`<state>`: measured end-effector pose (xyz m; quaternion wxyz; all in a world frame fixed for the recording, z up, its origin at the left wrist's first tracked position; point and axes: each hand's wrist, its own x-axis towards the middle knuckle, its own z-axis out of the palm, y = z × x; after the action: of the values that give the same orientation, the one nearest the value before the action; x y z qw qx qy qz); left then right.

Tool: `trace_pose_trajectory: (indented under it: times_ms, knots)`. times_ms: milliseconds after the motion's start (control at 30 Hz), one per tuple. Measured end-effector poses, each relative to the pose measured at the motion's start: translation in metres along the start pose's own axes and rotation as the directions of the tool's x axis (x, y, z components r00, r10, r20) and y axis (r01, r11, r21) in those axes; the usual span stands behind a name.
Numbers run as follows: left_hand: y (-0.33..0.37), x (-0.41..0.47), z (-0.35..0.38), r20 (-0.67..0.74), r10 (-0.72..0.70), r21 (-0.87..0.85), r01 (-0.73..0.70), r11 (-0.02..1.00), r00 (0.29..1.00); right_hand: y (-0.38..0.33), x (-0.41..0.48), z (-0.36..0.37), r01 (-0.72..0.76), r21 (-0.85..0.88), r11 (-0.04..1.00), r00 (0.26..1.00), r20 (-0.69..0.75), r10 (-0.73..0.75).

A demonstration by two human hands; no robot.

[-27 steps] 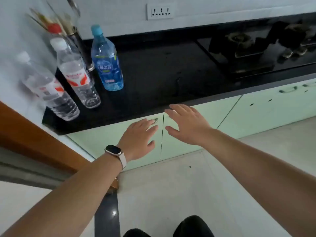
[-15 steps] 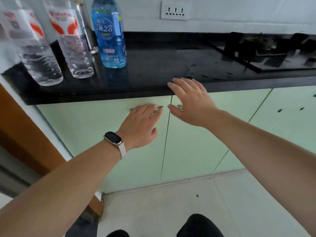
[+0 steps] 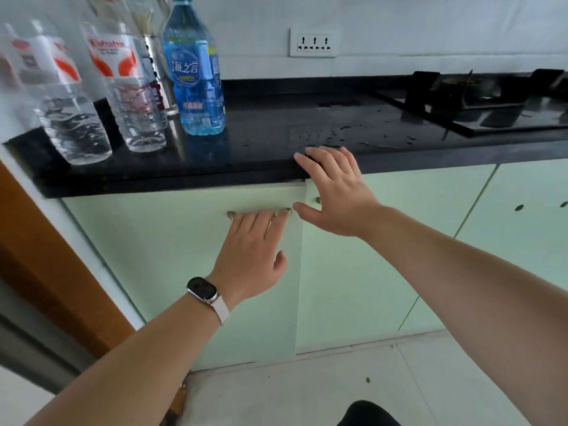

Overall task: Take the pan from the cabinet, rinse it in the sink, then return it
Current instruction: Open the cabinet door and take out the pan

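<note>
No pan is in view. Two pale green cabinet doors sit side by side under the black countertop (image 3: 276, 142). My left hand (image 3: 252, 256), with a watch on the wrist, has its fingers hooked over the metal handle (image 3: 231, 214) of the left cabinet door (image 3: 153, 256). That door's right edge stands slightly out from its neighbour. My right hand (image 3: 335, 192) is spread flat in front of the top left corner of the right cabinet door (image 3: 353, 287), its fingertips at the counter's edge. It hides most of that door's handle (image 3: 317, 199).
Two clear water bottles (image 3: 70, 96) (image 3: 129, 87) and a blue bottle (image 3: 196, 78) stand at the counter's left end. A gas hob (image 3: 479, 106) sits at the right, a wall socket (image 3: 313, 43) above. A brown door frame (image 3: 46, 256) borders the left. More green doors (image 3: 522, 226) continue right.
The camera has dropped and moved closer to the cabinets. My left fingers have curled over the left door's handle and its edge has come slightly outward. My right hand stays spread at the counter edge.
</note>
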<state>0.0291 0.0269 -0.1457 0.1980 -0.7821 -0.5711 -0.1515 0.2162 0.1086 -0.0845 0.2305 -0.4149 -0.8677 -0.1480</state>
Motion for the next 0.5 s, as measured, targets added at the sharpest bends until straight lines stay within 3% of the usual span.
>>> trace_pose_trajectory:
  times_ms: [200, 433, 500]
  knots:
    - [0.010, -0.021, -0.008, -0.066, 0.002, -0.020, -0.003, 1.000, 0.998, -0.005, -0.005, -0.006, 0.005, -0.038, 0.999, 0.997, 0.077, -0.002]
    - [0.009, -0.039, -0.018, -0.103, 0.036, -0.050, -0.042, 0.998, 0.994, -0.034, -0.039, -0.003, 0.125, 0.211, 0.969, 0.991, 0.015, -0.132]
    - [0.011, -0.048, -0.021, -0.115, 0.043, -0.078, -0.052, 0.996, 0.992, -0.042, -0.046, -0.002, 0.160, 0.254, 0.954, 0.987, -0.066, -0.147]
